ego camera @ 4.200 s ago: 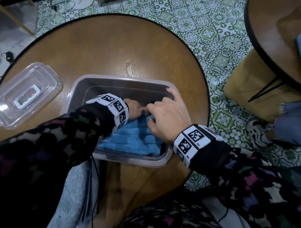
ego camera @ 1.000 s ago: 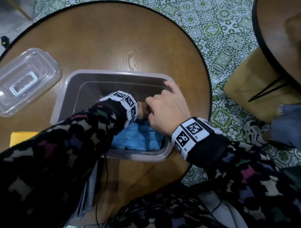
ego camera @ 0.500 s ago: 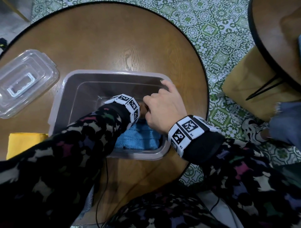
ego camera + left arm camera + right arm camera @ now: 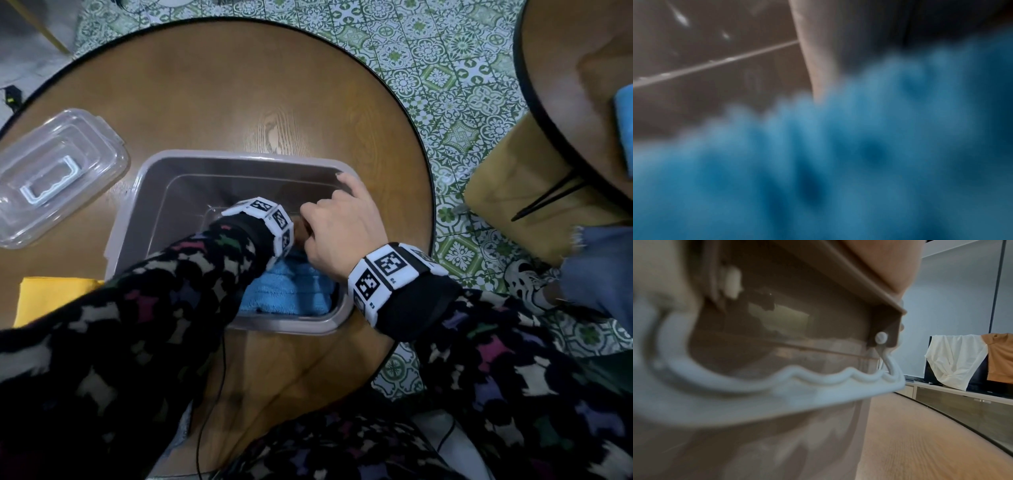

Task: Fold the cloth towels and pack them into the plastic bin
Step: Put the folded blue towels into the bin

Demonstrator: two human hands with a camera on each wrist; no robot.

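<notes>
- Blue towel (image 4: 287, 291) lying folded in near right corner of plastic bin (image 4: 239, 161).
- Left hand (image 4: 301, 233) down on towel, grip hidden: cannot tell.
- Right hand (image 4: 342, 229) curled over bin's right rim, forefinger straight.
- Risk: fold springing open on release; bin sliding across surface (image 4: 239, 96).

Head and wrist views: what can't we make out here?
- Left hand: its grip is hidden in the head view by its wrist band and the right hand; the left wrist view is blurred, mostly blue towel.
- Yellow cloth: partly covered by the left sleeve.
- Bin: blurred in the right wrist view.
</notes>
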